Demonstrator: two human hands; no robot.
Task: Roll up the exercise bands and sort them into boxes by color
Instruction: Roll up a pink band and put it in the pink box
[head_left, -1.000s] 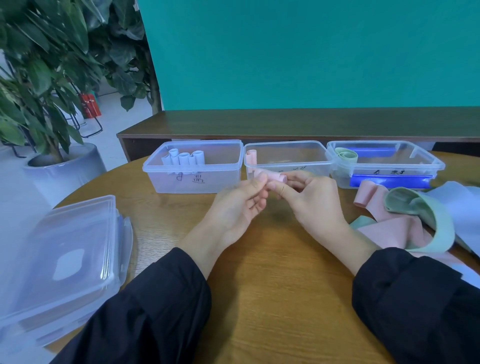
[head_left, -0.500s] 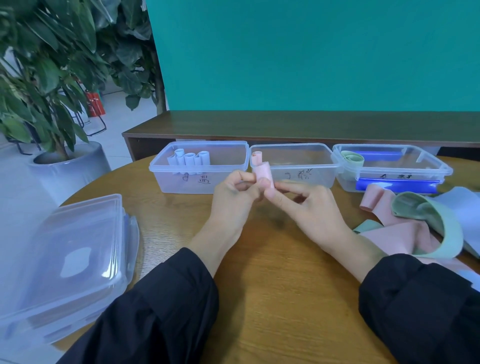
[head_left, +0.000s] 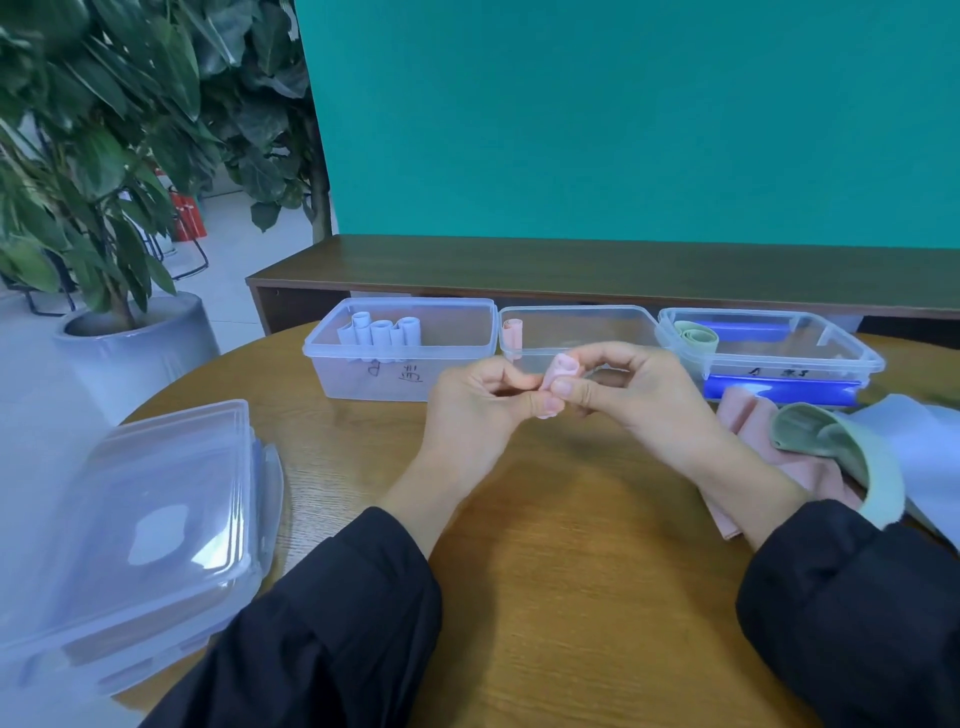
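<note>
Where two hands meet above the middle of a round wooden table (head_left: 545, 597), they pinch a small pink roll (head_left: 557, 375) between them. The left hand (head_left: 478, 410) has its thumb and curled fingers closed on the roll's lower end; the right hand (head_left: 641, 395) grips the upper end with thumb and fingertips, its other fingers bent. Both arms wear black sleeves (head_left: 332, 623). The roll is held upright in the air, just in front of the middle box.

Three clear plastic boxes stand in a row at the table's far edge, touching or nearly so. The left box (head_left: 363, 376) holds several pale blue-white rolls (head_left: 382, 332) standing on end, and has handwriting on its front wall. The middle box (head_left: 613, 325) holds one pink roll (head_left: 513, 332) in its left corner. The right box (head_left: 810, 358) holds a pale green roll (head_left: 696, 335) at its left end — beneath it sits something bright blue.

To the right of the hands lies a loose pile of unrolled bands (head_left: 841, 441) — pink, pale green and pale blue-white — partly hidden by the right forearm. At the table's near left edge lies a stack of clear lids (head_left: 130, 530). Beyond the table are a low dark wooden bench (head_left: 571, 265), a teal wall (head_left: 623, 114) and a potted plant (head_left: 104, 156).
</note>
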